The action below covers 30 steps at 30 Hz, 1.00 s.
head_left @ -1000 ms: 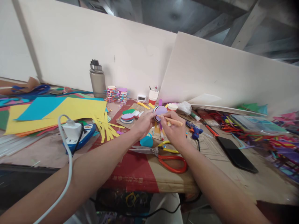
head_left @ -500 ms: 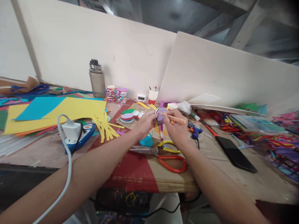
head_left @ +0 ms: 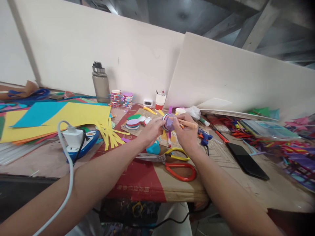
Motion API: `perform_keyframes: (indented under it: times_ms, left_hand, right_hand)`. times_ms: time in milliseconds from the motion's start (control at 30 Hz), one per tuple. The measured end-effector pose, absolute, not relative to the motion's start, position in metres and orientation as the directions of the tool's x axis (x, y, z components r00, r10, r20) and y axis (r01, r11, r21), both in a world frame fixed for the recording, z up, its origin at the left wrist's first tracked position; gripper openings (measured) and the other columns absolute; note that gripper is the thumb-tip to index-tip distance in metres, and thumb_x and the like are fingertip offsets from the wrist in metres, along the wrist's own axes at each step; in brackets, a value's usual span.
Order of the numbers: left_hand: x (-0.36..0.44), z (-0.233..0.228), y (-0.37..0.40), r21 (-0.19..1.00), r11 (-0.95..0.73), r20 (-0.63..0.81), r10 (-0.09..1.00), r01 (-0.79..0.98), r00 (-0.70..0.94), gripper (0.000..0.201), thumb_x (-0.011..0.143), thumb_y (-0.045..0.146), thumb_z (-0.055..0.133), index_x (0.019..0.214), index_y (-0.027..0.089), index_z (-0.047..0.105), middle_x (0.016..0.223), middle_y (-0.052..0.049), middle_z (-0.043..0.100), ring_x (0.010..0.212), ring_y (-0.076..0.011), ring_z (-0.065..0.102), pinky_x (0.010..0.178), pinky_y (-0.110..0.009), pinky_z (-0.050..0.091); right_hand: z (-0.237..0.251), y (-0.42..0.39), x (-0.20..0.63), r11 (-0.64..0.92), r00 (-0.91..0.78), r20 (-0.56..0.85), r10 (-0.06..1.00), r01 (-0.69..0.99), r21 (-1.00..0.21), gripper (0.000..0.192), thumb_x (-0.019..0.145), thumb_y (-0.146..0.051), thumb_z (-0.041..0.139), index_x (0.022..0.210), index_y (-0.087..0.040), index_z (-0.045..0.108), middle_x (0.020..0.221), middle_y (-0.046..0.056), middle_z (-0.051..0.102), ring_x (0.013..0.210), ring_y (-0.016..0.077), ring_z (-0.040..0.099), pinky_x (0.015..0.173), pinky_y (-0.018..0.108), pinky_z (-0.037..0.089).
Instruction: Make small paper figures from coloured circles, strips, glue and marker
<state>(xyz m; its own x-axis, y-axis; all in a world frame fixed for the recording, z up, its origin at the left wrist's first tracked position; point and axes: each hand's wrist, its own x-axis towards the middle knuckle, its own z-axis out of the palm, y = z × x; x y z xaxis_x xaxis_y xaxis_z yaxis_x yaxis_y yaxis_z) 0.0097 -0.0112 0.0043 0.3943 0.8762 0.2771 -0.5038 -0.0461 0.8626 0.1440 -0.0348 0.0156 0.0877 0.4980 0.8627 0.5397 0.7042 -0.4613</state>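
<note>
My left hand [head_left: 155, 129] is closed around the side of a round craft piece [head_left: 168, 123] with a purple face and a banded white and dark edge. In my right hand [head_left: 186, 134] is a tan wooden-looking stick [head_left: 189, 124], its near end pointing right and its tip against or close to the purple face. Below both hands lie large scissors [head_left: 161, 158] with one yellow and one red handle, blades pointing left. A blue rounded piece [head_left: 153, 148] sits just above the blades. Purple and yellow strips show beneath the craft piece.
Left are yellow sheets [head_left: 81, 113], cut yellow strips [head_left: 108, 134] and a blue power strip [head_left: 83, 144] with a white cable. Discs [head_left: 133, 123], banded cups [head_left: 127, 100] and a bottle [head_left: 100, 83] stand behind. Right: a glue gun [head_left: 205, 137] and a black phone [head_left: 246, 160].
The view has shifted slightly. My right fingers have moved a little on the stick near the purple face; both hands keep their hold.
</note>
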Motion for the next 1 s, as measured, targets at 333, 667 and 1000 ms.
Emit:
perform_keyframes:
  times_ms: [333, 667, 1000]
  left_hand:
    - [0.008, 0.018, -0.007, 0.715, 0.129, 0.105, 0.952, -0.688, 0.288, 0.015, 0.077, 0.006, 0.048, 0.079, 0.013, 0.062, 0.073, -0.005, 0.069, 0.074, -0.0158, 0.066, 0.079, -0.029, 0.053]
    - [0.003, 0.023, -0.007, 0.617, 0.173, 0.067, 0.961, -0.768, 0.27, 0.028, 0.079, 0.004, 0.042, 0.095, 0.012, 0.063, 0.073, -0.003, 0.071, 0.066, -0.0142, 0.066, 0.078, -0.029, 0.056]
    - [0.007, 0.015, -0.006, 0.764, 0.079, 0.115, 0.96, -0.64, 0.256, 0.01, 0.073, 0.006, 0.054, 0.077, 0.015, 0.058, 0.071, 0.001, 0.063, 0.066, -0.0089, 0.057, 0.071, -0.021, 0.047]
  right_hand:
    - [0.02, -0.033, 0.148, 0.69, 0.254, 0.765, 0.592, 0.332, -0.644, 0.014, 0.086, -0.034, 0.06, 0.081, -0.021, 0.06, 0.072, 0.0, 0.063, 0.067, 0.0151, 0.061, 0.066, 0.031, 0.049]
    - [0.015, -0.029, 0.145, 0.659, 0.216, 0.691, 0.69, 0.207, -0.723, 0.019, 0.087, -0.039, 0.061, 0.085, -0.02, 0.061, 0.08, 0.002, 0.065, 0.072, 0.0165, 0.063, 0.067, 0.032, 0.052]
    - [0.014, -0.032, 0.145, 0.716, 0.072, 0.819, 0.57, 0.445, -0.538, 0.017, 0.088, -0.035, 0.059, 0.086, -0.02, 0.066, 0.082, 0.003, 0.067, 0.076, 0.0168, 0.063, 0.069, 0.031, 0.05]
